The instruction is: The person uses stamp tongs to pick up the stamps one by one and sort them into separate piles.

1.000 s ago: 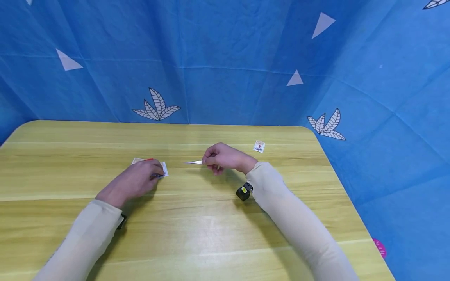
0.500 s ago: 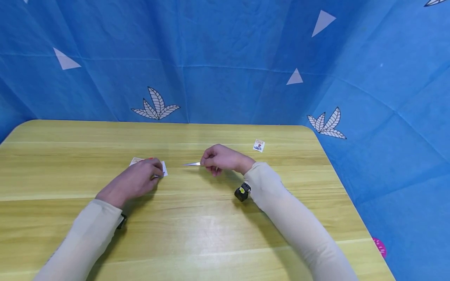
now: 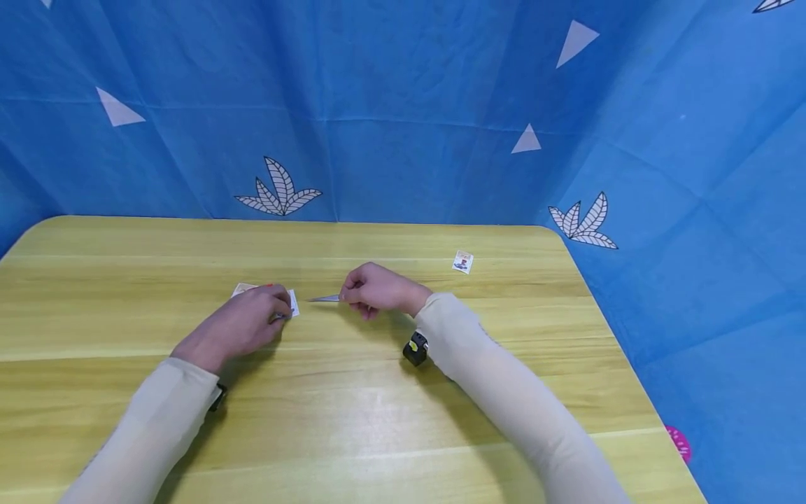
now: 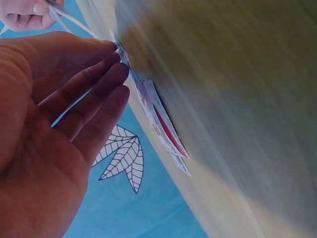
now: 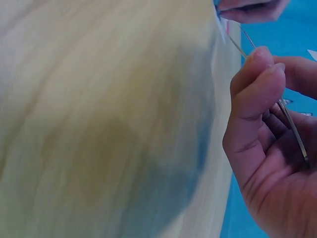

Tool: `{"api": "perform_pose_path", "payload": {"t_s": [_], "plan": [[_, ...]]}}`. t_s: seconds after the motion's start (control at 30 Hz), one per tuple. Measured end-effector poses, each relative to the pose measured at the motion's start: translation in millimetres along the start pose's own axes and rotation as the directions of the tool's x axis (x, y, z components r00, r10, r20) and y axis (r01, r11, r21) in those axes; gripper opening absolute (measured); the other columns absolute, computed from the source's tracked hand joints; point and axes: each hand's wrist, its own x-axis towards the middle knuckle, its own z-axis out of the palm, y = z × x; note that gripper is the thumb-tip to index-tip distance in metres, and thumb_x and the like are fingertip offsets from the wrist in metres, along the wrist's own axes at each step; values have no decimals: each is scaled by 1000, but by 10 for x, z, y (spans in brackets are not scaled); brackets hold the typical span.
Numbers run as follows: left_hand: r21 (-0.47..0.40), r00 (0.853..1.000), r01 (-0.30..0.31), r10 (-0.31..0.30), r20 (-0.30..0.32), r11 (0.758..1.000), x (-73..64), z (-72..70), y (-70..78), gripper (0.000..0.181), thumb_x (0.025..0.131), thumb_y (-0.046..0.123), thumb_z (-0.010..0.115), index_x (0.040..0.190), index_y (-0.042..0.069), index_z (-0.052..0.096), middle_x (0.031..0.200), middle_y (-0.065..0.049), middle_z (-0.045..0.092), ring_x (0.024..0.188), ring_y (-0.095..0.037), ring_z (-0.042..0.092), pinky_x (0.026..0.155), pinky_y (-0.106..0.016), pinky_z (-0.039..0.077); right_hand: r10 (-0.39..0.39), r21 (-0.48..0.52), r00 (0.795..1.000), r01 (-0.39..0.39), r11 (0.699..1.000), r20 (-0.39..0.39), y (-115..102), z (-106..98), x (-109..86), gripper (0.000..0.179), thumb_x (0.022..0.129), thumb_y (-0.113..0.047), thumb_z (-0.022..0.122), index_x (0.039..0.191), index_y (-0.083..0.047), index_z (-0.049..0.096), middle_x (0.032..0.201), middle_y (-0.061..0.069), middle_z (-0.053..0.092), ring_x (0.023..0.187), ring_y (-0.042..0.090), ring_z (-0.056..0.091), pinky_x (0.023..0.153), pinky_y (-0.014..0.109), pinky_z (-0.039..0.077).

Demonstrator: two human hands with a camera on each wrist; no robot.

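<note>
My left hand [image 3: 247, 323] rests its fingertips at a small group of stamps [image 3: 294, 303] on the table, left of centre. In the left wrist view its fingers are fairly straight, with the tips right at one end of the overlapping stamps [image 4: 157, 116]; a red patch shows among them. To the right, my right hand [image 3: 380, 289] pinches a pair of metal tweezers [image 3: 324, 299] between thumb and fingers. The tweezers' tips point left at the stamps, a short gap away in the head view. The right wrist view shows their rear end [image 5: 295, 134] inside the palm.
A single stamp [image 3: 462, 262] lies farther back on the right of the wooden table [image 3: 352, 434]. Behind the table and along its right side hangs a blue patterned cloth [image 3: 409, 84]. Each wrist bears a small black camera, the right one [image 3: 415, 348] plainly visible.
My right hand has moved left and slightly nearer to me, bringing the tweezers' tips closer to the stamps. My left hand stays in place, with only a slight shift of its fingers.
</note>
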Motion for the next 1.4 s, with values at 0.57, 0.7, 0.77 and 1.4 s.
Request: {"api": "perform_pose_path", "payload": {"t_s": [0.57,0.7,0.77,1.4], "plan": [[6,1000,9,-9,2,1000,20,-27,1,11,85,-3,69,94,-1,76,104,-10,62,97,-30,62,87,-46,51,-3,30,1000,2,1000,23,4,74,157,18,99,-7,55,100,7,66,72,13,59,52,17,55,51,26,50],[3,1000,20,-20,-1,1000,24,-22,3,11,85,-2,70,94,-1,76,103,-10,62,96,-29,62,86,-46,52,6,41,1000,-7,999,30,14,82,159,18,99,-8,55,101,6,66,72,11,59,52,16,55,51,26,49],[0,1000,27,-27,-1,1000,28,-15,4,10,86,-2,70,94,-1,76,103,-9,62,95,-28,62,86,-46,52,9,43,999,-11,999,34,18,89,157,17,99,-8,55,100,6,66,71,10,58,52,16,55,51,26,48],[-31,998,63,-63,9,998,35,-10,15,11,87,-1,69,95,-2,76,101,-11,63,92,-29,63,83,-45,54,-5,67,997,0,998,73,15,153,180,14,98,-4,54,95,6,64,72,11,59,53,18,59,50,26,47]]}}
